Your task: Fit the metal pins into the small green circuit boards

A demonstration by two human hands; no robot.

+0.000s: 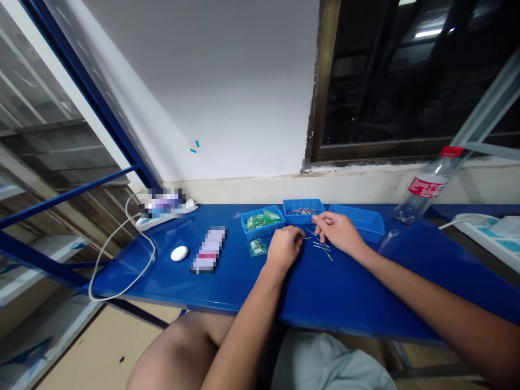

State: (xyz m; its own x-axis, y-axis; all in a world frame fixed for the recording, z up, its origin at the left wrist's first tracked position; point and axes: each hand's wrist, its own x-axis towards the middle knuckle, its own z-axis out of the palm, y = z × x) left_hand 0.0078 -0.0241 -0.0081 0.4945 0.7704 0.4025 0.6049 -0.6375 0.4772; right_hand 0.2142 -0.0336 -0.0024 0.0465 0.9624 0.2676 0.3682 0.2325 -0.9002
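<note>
My left hand (285,247) rests on the blue table with its fingers curled together. A thin metal pin (307,238) shows at its fingertips, but I cannot tell whether it is held. My right hand (336,229) is closed, thumb and fingers drawn together just in front of a blue bin (298,219) of similar pins (303,211). What its fingertips grip, if anything, is too small to make out. Several loose pins (322,247) lie on the table between and below the hands. Left of my left hand is a small clear packet (257,247).
A blue bin (254,234) with green packets (263,219) stands at the left, another blue bin (371,234) behind my right forearm. A phone (209,249), a white oval object (179,253), a white cable (152,260), a tilted plastic bottle (426,187) and power strips (487,238) lie around.
</note>
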